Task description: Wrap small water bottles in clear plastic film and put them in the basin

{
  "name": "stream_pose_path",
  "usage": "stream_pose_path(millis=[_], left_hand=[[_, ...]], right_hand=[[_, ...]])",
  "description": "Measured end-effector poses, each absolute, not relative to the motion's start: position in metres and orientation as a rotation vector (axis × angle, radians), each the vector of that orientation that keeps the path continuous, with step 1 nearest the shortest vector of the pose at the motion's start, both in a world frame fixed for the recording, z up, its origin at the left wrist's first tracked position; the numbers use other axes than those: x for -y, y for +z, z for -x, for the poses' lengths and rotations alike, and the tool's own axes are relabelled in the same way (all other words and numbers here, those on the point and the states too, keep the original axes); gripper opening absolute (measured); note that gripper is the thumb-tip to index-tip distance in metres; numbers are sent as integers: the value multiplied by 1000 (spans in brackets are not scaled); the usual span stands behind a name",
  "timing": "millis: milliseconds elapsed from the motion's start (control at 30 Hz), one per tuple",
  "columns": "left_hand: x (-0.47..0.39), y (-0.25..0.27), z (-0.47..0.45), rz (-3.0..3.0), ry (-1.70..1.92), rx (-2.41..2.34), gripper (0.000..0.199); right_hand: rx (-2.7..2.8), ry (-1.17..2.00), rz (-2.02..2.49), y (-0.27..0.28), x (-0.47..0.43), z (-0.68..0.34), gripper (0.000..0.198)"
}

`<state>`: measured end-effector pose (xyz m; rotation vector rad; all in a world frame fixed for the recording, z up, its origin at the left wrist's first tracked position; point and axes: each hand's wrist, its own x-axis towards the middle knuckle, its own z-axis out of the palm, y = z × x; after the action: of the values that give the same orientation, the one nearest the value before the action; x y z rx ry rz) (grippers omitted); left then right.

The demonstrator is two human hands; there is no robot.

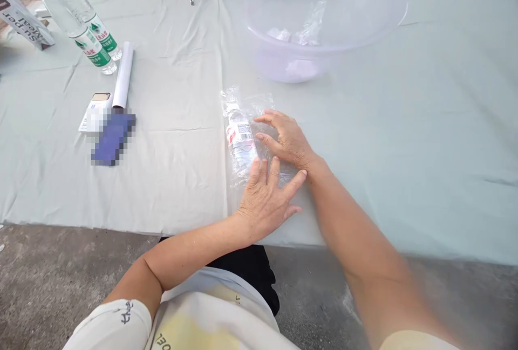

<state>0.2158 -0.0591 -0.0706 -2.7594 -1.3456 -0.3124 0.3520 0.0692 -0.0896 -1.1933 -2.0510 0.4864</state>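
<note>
A clear plastic bottle [242, 137] with a white, red and barcoded label lies on its side in the middle of the table. Around it is a crinkled transparent plastic bag [263, 103]. My left hand [269, 196] is spread flat, palm down, at the lower end of the bottle and bag. My right hand [285, 137] hovers or rests over the bag's right side, its fingers apart and curved toward the bottle; whether it touches the plastic I cannot tell. Neither hand grips anything.
A large translucent basin [275, 61] with crumpled wrapped items [309, 26] stands beyond my hands. At left are two green-capped water bottles [91, 50], a white paper roll [123, 75], a white box [97, 110] and a blurred purple item [113, 139]. The pale tablecloth [170, 193] ends near my lap.
</note>
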Motion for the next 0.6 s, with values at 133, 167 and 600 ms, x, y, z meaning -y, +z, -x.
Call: stream_pose_path(millis=[133,167,600], left_hand=[[57,-67,-224,2775,-299,1241,70],[57,-66,-224,2784,-291,1222,70],[66,-32,-217,3109,-927,759,21]], right_hand=[[1859,433,1217,-81,-62,-366,50],[1894,458,1169,-77,-61,-365,49],[2025,524,1030,-68,-62,-370,55]])
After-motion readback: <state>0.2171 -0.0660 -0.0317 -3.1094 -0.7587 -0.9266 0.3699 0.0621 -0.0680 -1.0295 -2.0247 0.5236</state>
